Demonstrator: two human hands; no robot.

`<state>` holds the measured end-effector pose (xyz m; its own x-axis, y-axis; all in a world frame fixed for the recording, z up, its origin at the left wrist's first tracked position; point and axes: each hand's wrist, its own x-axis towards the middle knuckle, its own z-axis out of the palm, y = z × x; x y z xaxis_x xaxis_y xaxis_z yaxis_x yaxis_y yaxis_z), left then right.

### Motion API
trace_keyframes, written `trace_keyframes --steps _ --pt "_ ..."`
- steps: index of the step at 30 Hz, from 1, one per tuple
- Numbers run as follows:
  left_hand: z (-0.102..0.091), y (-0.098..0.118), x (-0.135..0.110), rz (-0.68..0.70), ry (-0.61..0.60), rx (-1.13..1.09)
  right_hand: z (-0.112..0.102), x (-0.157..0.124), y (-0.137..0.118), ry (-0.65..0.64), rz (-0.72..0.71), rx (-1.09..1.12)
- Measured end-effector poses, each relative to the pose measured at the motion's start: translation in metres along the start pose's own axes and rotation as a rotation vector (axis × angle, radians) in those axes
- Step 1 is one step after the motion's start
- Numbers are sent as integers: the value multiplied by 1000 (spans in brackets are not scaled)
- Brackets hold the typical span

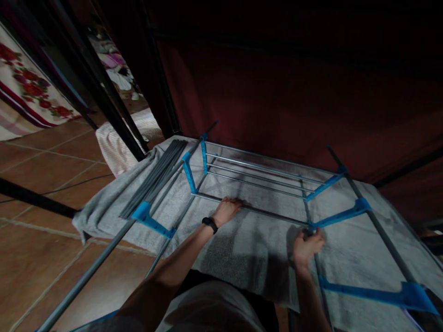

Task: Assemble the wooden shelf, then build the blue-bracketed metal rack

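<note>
A metal rack frame of grey tubes with blue plastic connectors lies on a grey blanket [256, 244]. My left hand [226, 210], with a black wristband, is curled over the nearest horizontal rod [270, 212] near its left end. My right hand [306, 246] is closed around the rod's right end, where it meets a blue connector [341, 216] and a long side tube [316, 267]. Three parallel rods [256, 173] sit fixed between the blue connectors farther away.
A bundle of loose grey rods [155, 177] lies on the blanket's left part. Long side tubes run toward me on both sides. Brown tiled floor [44, 230] is on the left, with a floral cloth [27, 87]. A dark red wall stands behind.
</note>
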<state>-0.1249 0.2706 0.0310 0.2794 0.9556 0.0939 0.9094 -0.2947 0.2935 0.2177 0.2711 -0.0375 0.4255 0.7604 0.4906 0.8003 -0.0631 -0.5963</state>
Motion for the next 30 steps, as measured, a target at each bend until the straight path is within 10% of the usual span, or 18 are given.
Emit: trace_keyframes --steps 10,15,20,30 --pt "-1 4 -3 4 28 -23 46 -27 -116 -570 -825 24" --pt "-5 -4 -26 -86 251 -140 58 -17 -117 -670 -907 -53" --pt "-7 -53 -65 -827 720 -231 61 -17 -111 -670 -929 -64" --pt "-12 -112 -54 -996 564 -297 68 -17 -107 -670 -932 -67"
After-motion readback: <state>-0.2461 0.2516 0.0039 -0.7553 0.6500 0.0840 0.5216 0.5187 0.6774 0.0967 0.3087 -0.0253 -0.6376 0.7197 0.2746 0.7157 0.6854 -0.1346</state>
